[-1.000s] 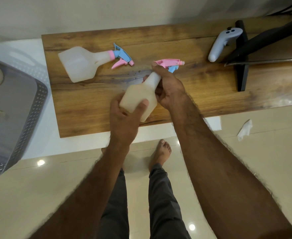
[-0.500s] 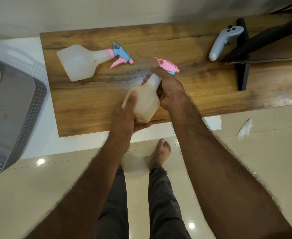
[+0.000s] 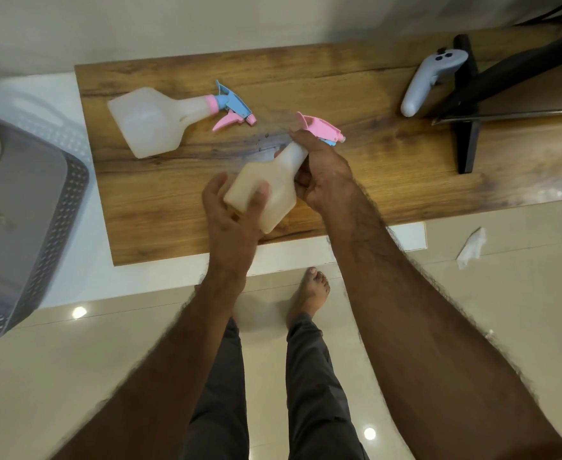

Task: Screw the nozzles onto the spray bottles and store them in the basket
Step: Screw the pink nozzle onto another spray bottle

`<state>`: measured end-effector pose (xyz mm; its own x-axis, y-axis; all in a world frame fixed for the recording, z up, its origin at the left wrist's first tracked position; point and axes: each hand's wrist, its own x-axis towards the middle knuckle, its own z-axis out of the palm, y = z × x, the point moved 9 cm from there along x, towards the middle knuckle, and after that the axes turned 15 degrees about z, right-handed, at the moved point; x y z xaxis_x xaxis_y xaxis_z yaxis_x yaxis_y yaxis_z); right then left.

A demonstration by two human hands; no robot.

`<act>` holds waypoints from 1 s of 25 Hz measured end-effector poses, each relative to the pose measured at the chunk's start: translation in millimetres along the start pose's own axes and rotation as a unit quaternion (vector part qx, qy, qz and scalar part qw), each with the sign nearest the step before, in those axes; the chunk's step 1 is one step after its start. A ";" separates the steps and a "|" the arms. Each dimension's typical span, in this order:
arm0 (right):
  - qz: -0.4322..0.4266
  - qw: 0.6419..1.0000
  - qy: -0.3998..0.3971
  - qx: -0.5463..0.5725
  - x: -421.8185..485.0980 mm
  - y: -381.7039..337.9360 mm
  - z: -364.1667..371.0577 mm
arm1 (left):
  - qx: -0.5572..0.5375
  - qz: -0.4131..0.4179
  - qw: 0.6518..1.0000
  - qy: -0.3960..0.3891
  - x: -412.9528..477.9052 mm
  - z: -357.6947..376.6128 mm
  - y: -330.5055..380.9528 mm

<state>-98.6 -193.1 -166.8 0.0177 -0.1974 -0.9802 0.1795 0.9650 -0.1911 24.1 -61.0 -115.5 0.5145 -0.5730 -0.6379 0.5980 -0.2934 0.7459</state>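
Head view: left grip (image 3: 231,227) holds bottle (image 3: 273,175), right grip (image 3: 324,174) clasps its neck

surface (image 3: 389,167): brown wood grain, dark streaks.
held bottle (image 3: 273,180): milky cream.
pink nozzle (image 3: 319,126): pink, blue trigger.
lying bottle (image 3: 150,122), on the surface: translucent white.
blue nozzle (image 3: 231,106): blue, pink collar and trigger.
basket (image 3: 57,207), left of the surface: grey, perforated lattice wall.
controller (image 3: 429,81), on the surface: pale grey.

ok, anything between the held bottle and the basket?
Nothing visible. The held spray bottle, gripped by the left hand and right hand, has bare tabletop between it and the grey basket. The other spray bottle lies farther back, off that line.
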 end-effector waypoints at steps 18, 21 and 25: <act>-0.001 0.999 0.045 -0.007 -8.2 -1.1 0.3 | 0.444 0.389 0.792 -0.154 -1.6 14.6 46.4; -0.014 0.997 0.060 -0.041 -12.9 -1.9 4.9 | 0.295 0.197 0.925 -0.133 10.5 1.5 29.8; -0.030 0.997 0.060 -0.030 -19.5 -3.9 13.3 | 0.296 0.165 0.931 -0.133 13.7 -5.0 32.1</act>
<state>-86.6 -195.3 -146.2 -0.1096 -0.2369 -0.9653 0.1179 0.9612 -0.2493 53.4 -74.4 -101.3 0.3933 -0.8527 -0.3439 -0.0495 -0.3931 0.9181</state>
